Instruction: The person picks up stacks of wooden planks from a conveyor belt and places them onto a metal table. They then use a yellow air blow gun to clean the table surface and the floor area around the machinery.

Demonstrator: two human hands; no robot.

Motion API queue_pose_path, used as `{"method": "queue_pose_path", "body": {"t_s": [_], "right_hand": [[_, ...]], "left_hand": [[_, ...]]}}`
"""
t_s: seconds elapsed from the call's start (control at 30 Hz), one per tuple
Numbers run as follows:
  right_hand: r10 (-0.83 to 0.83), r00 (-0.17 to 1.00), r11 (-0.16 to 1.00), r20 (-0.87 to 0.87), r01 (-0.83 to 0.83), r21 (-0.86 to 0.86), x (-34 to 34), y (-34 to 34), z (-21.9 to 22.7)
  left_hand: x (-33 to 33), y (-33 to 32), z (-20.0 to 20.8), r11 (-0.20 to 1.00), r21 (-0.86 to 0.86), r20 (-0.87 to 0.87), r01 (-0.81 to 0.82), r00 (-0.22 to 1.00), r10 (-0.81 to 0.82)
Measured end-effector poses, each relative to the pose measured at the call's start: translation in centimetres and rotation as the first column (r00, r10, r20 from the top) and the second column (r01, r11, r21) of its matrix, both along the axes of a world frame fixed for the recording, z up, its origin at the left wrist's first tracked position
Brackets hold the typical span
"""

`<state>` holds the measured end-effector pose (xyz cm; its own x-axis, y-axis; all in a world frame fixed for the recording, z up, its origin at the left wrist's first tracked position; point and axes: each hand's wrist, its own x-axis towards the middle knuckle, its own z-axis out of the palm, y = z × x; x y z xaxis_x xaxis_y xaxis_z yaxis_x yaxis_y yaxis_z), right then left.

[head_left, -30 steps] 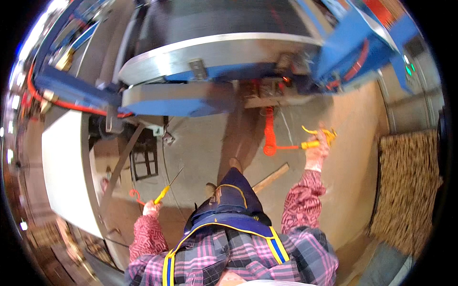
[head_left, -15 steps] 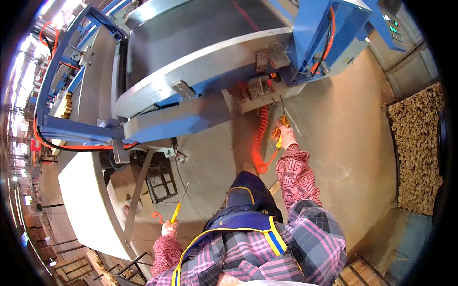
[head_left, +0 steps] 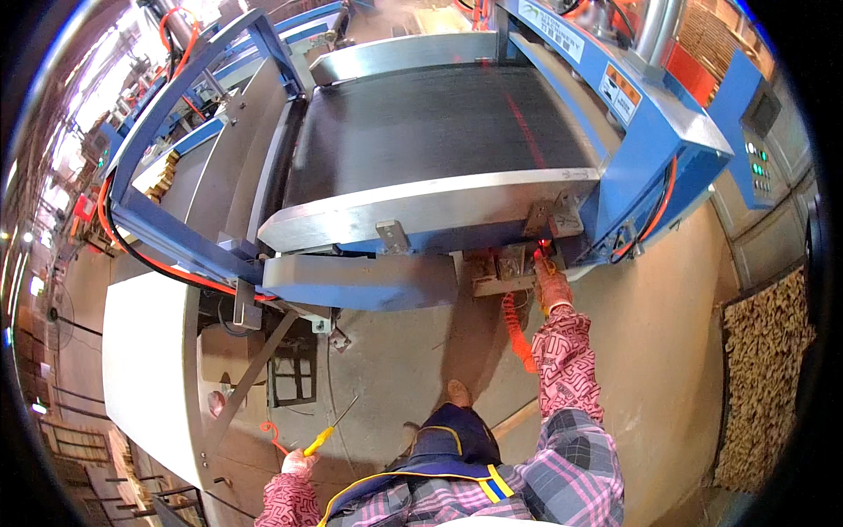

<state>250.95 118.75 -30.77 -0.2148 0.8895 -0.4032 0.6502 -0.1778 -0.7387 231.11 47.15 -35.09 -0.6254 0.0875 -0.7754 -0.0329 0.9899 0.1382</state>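
My left hand (head_left: 299, 464), low on the left, is closed around the yellow handle of a screwdriver-like tool (head_left: 323, 439). Its long thin metal shaft points up and right, and an orange cord (head_left: 270, 429) curls beside the hand. My right arm is stretched forward. My right hand (head_left: 553, 288) is closed on an orange air blow gun (head_left: 550, 266), mostly hidden by the fingers. It is at a metal bracket (head_left: 509, 266) under the conveyor's near side rail, beside a red glow. A coiled orange hose (head_left: 516, 334) hangs below the bracket.
A black conveyor belt (head_left: 413, 132) crosses a blue machine frame (head_left: 360, 283) ahead. A white panel (head_left: 149, 369) stands at left. A control box with lit buttons (head_left: 757, 162) is at far right, above stacked wood strips (head_left: 764, 386). A black crate (head_left: 292, 373) sits on the floor.
My right hand has moved forward with the air blow gun, up to the bracket below the rail. My view has tilted up, showing more belt. The left hand still holds its yellow-handled tool.
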Motion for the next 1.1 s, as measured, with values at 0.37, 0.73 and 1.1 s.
{"method": "queue_pose_path", "body": {"t_s": [0.37, 0.73, 1.1], "right_hand": [[-0.037, 0.980, 0.956, 0.198, -0.023, 0.294, -2.7, 2.8, -5.2], [0.209, 0.904, 0.957, 0.373, -0.268, 0.113, -2.5, 3.6, -5.2], [-0.195, 0.901, 0.974, 0.387, 0.223, -0.030, 8.0, -7.1, -8.7]], "left_hand": [[0.1, 0.1, 1.7, 0.978, -0.203, 0.001, 0.045, 0.999, -0.046], [0.1, -0.1, 1.4, 0.991, -0.120, -0.036, -0.062, 0.998, 0.058], [0.8, 0.4, -1.4, 0.999, -0.037, -0.079, -0.016, 0.997, 0.014]]}}
